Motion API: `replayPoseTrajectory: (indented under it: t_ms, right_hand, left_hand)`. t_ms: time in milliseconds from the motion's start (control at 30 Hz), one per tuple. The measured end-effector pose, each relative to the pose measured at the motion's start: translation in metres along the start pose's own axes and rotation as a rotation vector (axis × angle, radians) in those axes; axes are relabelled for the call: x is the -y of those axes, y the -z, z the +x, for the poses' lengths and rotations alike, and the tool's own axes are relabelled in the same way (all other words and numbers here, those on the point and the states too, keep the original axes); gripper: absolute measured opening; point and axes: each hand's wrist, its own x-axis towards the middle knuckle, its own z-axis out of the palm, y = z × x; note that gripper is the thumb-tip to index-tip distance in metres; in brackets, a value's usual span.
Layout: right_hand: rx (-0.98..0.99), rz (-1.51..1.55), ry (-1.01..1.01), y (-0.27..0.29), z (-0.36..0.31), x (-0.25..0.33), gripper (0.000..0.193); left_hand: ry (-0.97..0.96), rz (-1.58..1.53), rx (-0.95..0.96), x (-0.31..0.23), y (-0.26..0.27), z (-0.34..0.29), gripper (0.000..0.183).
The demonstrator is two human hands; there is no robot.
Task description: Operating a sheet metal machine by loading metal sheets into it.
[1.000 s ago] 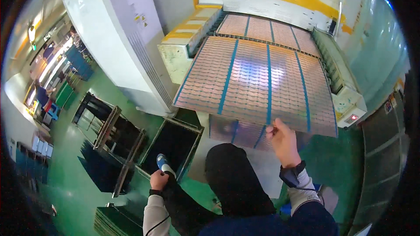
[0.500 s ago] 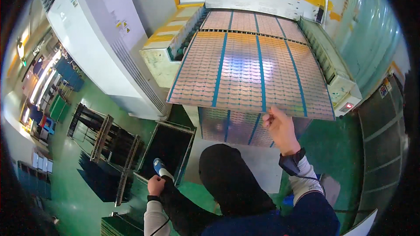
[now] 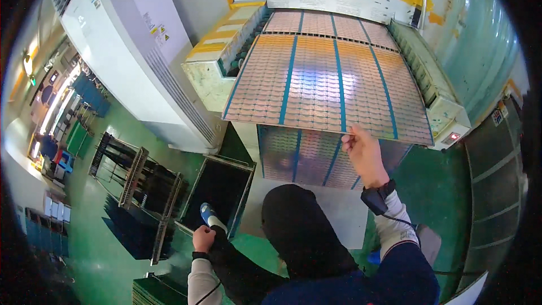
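Note:
A large copper-coloured circuit board panel (image 3: 316, 87), with rows of small patterns and blue-green stripes, lies on a roller conveyor (image 3: 243, 59). It juts out toward me. My right hand (image 3: 364, 155) pinches the near edge of this panel, right of its middle. Beyond it, a second similar panel (image 3: 316, 22) enters the machine's slot. Under the jutting edge, another patterned panel (image 3: 282, 155) stands steeply, partly hidden by the upper one. My left hand (image 3: 203, 239) is curled closed against my dark-trousered leg, with nothing visible in it.
A pale upright cabinet (image 3: 130, 62) stands left of the conveyor. Wire racks (image 3: 135, 178) and a black-bottomed framed cart (image 3: 217, 189) sit on the green floor at left. Dark framed panels (image 3: 491, 192) lean at right. A conveyor side rail (image 3: 423, 68) borders the panel.
The near panel has shifted slightly away from me, its front edge now farther up. My right hand has followed with the edge still pinched. My left hand stays on my leg.

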Motion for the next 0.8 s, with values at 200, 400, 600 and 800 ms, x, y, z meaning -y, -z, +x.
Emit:
replayPoseTrajectory:
  t_ms: [200,400,600,800]
  right_hand:
    - [-0.013,-0.008,0.034,-0.004,0.009,0.003,0.027]
    - [0.024,0.016,0.02,-0.007,0.019,0.006,0.025]
    - [0.055,-0.016,0.05,0.001,0.023,0.008,0.024]
    - [-0.039,-0.198,0.096,0.058,0.016,0.012,0.018]
  left_hand:
    - [0.046,-0.032,0.027,-0.012,0.006,-0.004,0.018]
    - [0.022,0.01,-0.01,-0.002,0.006,-0.005,0.019]
    - [-0.004,0.003,-0.008,-0.003,0.002,-0.002,0.02]
    - [0.043,-0.047,0.1,-0.034,0.012,-0.003,0.019]
